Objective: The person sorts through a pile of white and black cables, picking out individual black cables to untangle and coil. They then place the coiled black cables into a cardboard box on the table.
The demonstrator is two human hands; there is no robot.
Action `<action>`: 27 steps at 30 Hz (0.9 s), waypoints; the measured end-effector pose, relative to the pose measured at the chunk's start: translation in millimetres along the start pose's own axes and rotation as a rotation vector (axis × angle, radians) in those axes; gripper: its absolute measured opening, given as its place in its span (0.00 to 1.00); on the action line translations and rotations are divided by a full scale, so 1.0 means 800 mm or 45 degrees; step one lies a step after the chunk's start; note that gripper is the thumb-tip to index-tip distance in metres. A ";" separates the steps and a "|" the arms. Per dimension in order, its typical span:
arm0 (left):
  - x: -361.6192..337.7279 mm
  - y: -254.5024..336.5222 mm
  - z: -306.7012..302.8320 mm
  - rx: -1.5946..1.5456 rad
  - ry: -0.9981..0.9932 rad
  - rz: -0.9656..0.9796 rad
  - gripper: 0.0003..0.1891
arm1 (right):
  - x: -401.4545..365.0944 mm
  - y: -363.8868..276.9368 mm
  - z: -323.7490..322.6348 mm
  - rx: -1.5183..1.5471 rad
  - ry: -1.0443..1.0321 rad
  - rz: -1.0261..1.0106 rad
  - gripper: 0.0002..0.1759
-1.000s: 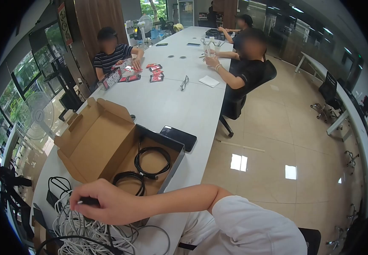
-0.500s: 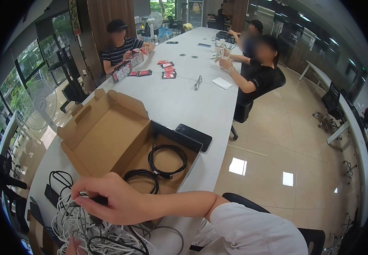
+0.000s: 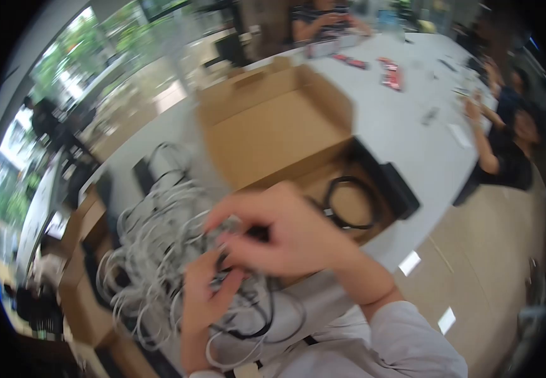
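Note:
A large tangle of white and grey cables (image 3: 153, 233) lies on the table, with black cable running through its near side. My left hand (image 3: 207, 293) is at the near edge of the tangle, thumb and fingers closed on a piece of black cable (image 3: 222, 259). Just above it, my right hand (image 3: 285, 230) has its fingers curled into a pinch; something dark shows between thumb and fingers, too blurred to name. To the right, an open cardboard box (image 3: 273, 135) holds a coiled black cable (image 3: 353, 201); my right hand and forearm hide part of the box.
A black device (image 3: 402, 189) stands against the box's right side. Another open cardboard box (image 3: 84, 283) is at the left. Red packets (image 3: 389, 74) lie farther along the white table (image 3: 405, 132). One person (image 3: 326, 22) sits at the far side, others (image 3: 506, 145) at the right.
The view has swung left and down, so everything sits farther right. My left hand has come up into sight beside my right hand, and the two are now close together over the cables.

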State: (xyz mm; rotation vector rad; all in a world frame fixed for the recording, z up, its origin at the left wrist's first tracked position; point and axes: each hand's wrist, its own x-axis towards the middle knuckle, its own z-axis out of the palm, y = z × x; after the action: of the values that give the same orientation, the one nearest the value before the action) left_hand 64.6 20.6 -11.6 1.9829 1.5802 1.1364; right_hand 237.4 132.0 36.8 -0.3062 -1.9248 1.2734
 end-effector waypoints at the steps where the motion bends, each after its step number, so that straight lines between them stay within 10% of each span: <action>1: 0.004 -0.003 0.000 -0.221 -0.059 -0.041 0.12 | 0.002 0.002 0.002 0.066 0.042 0.137 0.08; 6: 0.002 -0.021 0.008 -1.103 -0.132 -0.074 0.16 | 0.014 0.021 0.018 0.188 0.128 0.221 0.06; 17: 0.008 -0.014 0.004 -1.363 0.391 -0.165 0.16 | 0.023 0.040 0.046 0.480 0.370 -0.063 0.13; 27: -0.008 -0.032 -0.068 -2.042 0.634 0.023 0.15 | 0.016 0.048 0.052 -0.045 -0.156 0.116 0.28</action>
State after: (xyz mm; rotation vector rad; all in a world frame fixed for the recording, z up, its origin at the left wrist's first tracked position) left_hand 6.2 11.9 1.8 0.6210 0.2953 1.9954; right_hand 190.8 129.9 2.8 -0.3442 -2.0587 1.3460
